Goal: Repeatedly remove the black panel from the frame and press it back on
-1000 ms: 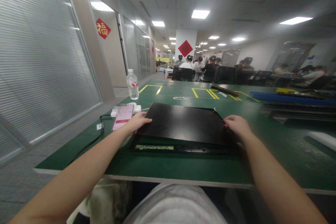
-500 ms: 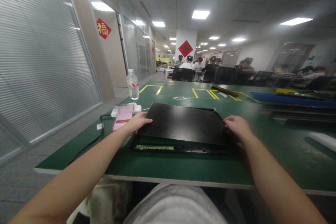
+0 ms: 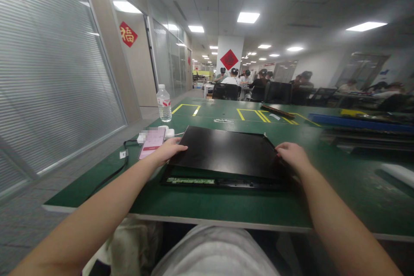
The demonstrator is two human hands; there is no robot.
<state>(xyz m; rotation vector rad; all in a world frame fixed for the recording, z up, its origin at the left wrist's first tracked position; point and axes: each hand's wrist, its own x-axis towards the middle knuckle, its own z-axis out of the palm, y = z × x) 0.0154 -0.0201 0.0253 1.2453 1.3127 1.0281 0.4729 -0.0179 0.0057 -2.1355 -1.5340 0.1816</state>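
A flat, glossy black screen panel [image 3: 226, 148] lies tilted over a dark frame [image 3: 252, 183], its near edge raised off it. Along the frame's near side runs a green circuit board strip [image 3: 190, 181]. My left hand [image 3: 170, 151] holds the panel's left edge, thumb on top and fingers partly hidden below. At the right edge, my right hand [image 3: 293, 155] is closed with fingertips pinching the panel's rim near its far corner; whether it also grips the frame I cannot tell.
On the green table [image 3: 220, 211], a phone [image 3: 152, 144] and white adapter [image 3: 170, 133] with a black cable [image 3: 113, 173] lie left, near a water bottle [image 3: 164, 103]. Long blue [image 3: 359, 123] and dark parts lie right, a white piece [image 3: 399, 174] nearer. People sit further back.
Almost nothing differs. Both hands keep their hold on the panel, which stays at the same tilt; the view has shifted very slightly.
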